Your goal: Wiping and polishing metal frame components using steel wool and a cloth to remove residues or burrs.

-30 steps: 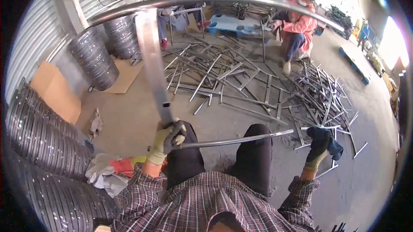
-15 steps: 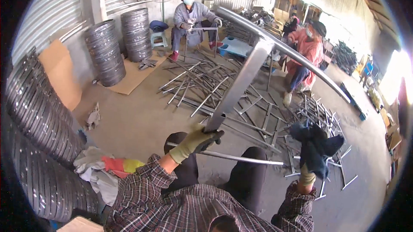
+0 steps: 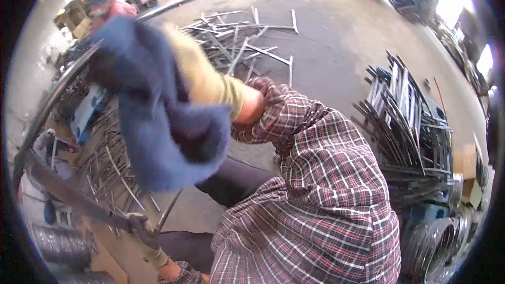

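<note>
A metal frame piece stands tilted at the left, with a flat bar (image 3: 73,192) joined to a long curved tube (image 3: 42,118). My left hand (image 3: 146,237), in a tan and dark glove, is closed around the lower end of the flat bar. Up near the curved tube, my right hand (image 3: 192,65) in a yellowish glove holds a dark blue cloth (image 3: 150,110). Motion blurs this cloth, and it hides my right fingers and part of the tube. Whether the cloth touches the tube, I cannot tell.
Loose metal frames (image 3: 247,42) lie heaped on the floor ahead, more (image 3: 110,163) at the left. To the right stands a stack of dark metal bars (image 3: 402,121). A person in a red top (image 3: 113,9) is at the far left, near a blue pallet (image 3: 87,113).
My view has swung to the right. The right hand has brought the blue cloth across to the left, up beside the curved tube. My left hand keeps its hold on the frame.
</note>
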A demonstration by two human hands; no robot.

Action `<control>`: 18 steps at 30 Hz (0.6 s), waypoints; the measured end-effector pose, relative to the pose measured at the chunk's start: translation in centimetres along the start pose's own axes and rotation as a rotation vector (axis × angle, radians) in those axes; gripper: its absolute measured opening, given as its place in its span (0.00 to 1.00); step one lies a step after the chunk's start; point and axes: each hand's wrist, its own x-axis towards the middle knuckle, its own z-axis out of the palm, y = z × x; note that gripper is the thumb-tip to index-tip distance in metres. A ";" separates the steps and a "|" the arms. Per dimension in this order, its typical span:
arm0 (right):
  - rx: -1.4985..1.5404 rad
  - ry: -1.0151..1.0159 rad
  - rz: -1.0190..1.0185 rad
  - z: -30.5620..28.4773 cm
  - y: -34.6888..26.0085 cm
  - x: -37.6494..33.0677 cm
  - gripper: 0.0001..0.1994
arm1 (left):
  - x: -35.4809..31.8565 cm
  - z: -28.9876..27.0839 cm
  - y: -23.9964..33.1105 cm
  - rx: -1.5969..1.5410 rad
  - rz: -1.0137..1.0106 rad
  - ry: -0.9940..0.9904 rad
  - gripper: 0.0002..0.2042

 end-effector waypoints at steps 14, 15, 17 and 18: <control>0.137 -0.329 1.007 5.4 -10.3 -17.2 0.19 | 14.1 15.8 -11.7 -0.402 -0.071 0.243 0.11; 0.447 -0.385 1.318 4.1 -10.2 -11.8 0.15 | 14.7 14.4 -11.8 -0.410 0.091 0.296 0.11; 0.517 -0.341 1.052 5.3 -9.3 -14.5 0.15 | 15.4 13.2 -12.8 -0.422 -0.041 -0.098 0.11; 0.155 -0.195 1.029 6.8 -8.8 -18.2 0.12 | 15.4 13.1 -13.6 -0.381 -0.112 -0.276 0.12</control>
